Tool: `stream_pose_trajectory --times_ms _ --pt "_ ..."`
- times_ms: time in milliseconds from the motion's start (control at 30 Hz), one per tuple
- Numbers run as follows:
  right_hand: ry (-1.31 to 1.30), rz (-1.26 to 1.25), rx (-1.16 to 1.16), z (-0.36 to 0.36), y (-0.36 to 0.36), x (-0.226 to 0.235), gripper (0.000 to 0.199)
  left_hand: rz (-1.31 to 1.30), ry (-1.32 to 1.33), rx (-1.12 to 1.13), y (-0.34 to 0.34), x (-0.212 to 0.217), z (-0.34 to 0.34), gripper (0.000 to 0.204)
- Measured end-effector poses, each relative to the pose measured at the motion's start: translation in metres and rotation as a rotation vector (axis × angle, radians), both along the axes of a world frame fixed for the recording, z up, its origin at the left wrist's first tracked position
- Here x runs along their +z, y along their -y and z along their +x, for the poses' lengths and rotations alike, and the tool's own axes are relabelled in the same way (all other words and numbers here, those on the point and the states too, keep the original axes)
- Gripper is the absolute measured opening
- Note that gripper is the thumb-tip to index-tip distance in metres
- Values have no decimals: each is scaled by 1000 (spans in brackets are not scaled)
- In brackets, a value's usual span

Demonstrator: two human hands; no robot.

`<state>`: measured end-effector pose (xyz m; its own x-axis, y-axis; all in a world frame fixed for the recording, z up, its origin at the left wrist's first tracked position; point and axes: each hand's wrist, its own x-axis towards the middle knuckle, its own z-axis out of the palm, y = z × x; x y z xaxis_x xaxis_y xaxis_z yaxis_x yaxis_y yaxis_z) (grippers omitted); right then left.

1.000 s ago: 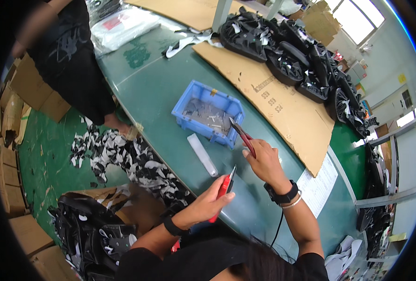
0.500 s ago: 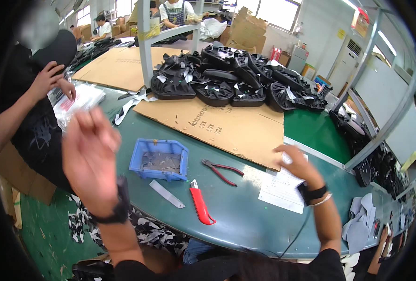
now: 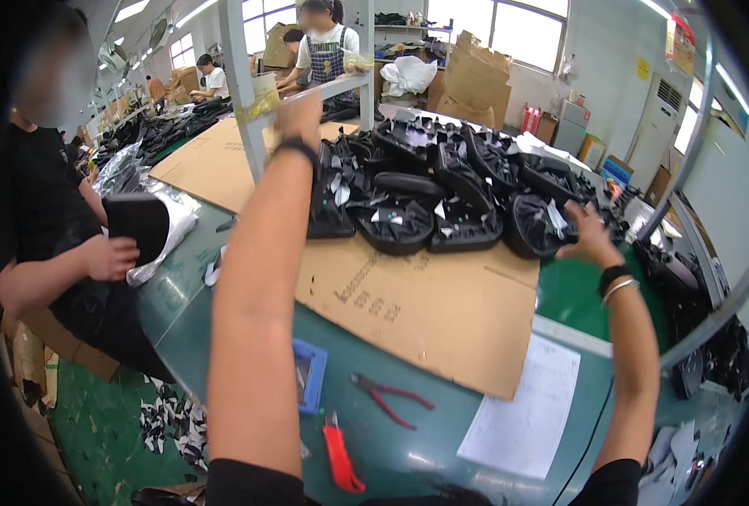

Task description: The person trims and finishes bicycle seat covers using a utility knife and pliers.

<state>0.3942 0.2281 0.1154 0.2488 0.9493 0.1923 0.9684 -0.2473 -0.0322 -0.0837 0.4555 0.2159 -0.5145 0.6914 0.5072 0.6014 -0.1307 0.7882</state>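
Both my arms stretch out toward a pile of black moulded shells point(image 3: 401, 221) with gathered fabric edges and small white tabs. My left hand point(image 3: 300, 118) is raised by the metal post at the pile's left end. Motion smears its fingers, and whether it holds anything is unclear. At the pile's right end, my right hand point(image 3: 592, 236) has its fingers spread beside a rounded black shell point(image 3: 528, 228); contact cannot be made out. Beneath the pile lies a printed cardboard sheet point(image 3: 442, 312).
Red-handled cutting pliers point(image 3: 373, 389), a red utility knife point(image 3: 339, 460) and a paper sheet point(image 3: 522, 413) lie on the green table. My left forearm partly hides a blue bin point(image 3: 311, 371). At left, a co-worker holds a black panel point(image 3: 142, 221). A metal post point(image 3: 244, 101) rises beyond.
Both hands have moved forward from the near table to the pile, the left one swinging far across to the right. My view has tilted up. The co-worker now holds a black panel.
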Motion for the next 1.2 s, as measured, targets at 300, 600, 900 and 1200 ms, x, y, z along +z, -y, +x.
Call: stream_pose_trajectory --times_ms 300,600,900,1200 --pt "-124 -69 -198 -3 -120 -97 120 -794 -57 154 -53 -202 -64 96" --pt "-295 -212 68 -8 -78 -89 110 -739 713 -523 12 -181 -75 70" --pt "-508 -1051 509 -41 -40 27 65 -1627 -169 -1850 104 -78 0 53" --pt "200 53 678 -205 -299 19 63 -522 -729 -219 -87 -179 -35 90"
